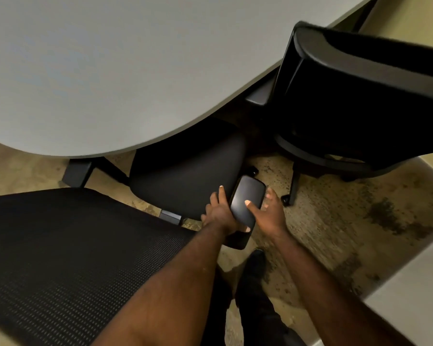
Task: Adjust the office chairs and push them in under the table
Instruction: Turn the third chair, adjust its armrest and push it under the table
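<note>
A black office chair stands before me. Its mesh back (68, 258) fills the lower left, and its seat (185, 176) lies partly under the grey table (110, 71). The chair's right armrest pad (245, 196) sits between my hands. My left hand (220, 213) grips the pad from the seat side, with its fingers down between seat and pad and its thumb at the pad's near end. From the outer side my right hand (268, 216) holds the pad, thumb on top and fingers spread along the far edge.
A second black chair (360, 101) stands at the upper right, its back toward me and its front against the table edge. Its wheeled base (289, 198) is close to my right hand. A pale surface (410, 295) borders the lower right. My shoe (255, 263) rests on mottled carpet.
</note>
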`<state>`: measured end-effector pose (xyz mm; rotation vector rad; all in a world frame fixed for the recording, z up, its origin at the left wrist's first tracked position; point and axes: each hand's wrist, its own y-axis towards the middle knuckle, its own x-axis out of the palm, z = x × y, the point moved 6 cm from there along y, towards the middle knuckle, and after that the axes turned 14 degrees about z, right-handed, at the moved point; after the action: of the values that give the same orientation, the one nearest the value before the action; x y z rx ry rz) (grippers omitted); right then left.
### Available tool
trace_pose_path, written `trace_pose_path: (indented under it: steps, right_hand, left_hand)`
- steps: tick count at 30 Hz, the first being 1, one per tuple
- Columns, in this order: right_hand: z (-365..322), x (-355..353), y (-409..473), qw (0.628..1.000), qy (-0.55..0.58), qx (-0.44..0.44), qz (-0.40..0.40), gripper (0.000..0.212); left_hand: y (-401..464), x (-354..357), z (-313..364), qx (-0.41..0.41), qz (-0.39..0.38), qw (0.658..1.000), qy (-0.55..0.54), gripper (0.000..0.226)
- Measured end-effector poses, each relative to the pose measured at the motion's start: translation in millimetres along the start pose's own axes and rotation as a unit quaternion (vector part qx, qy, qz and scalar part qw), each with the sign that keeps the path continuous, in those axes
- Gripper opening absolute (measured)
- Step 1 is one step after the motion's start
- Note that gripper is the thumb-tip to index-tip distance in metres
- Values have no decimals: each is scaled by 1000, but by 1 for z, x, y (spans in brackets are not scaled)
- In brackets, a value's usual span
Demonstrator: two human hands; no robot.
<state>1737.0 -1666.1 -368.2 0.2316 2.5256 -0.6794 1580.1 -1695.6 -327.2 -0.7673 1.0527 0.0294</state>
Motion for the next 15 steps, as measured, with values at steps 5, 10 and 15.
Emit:
trace_pose_path:
  steps: [5, 10, 15]
  right_hand:
    - [-43, -33, -19, 996, -28, -79, -9, 77]
    - [-101, -59, -46, 987, -16, -160, -12, 63]
    - [-169, -75, -94, 972, 35, -232, 0, 53]
  left_hand:
    - [-11, -68, 4, 12, 61, 998, 31, 129]
    - [-26, -135, 14, 78, 85, 989, 90, 107]
    - [-44, -200, 16, 138, 78, 977, 142, 87]
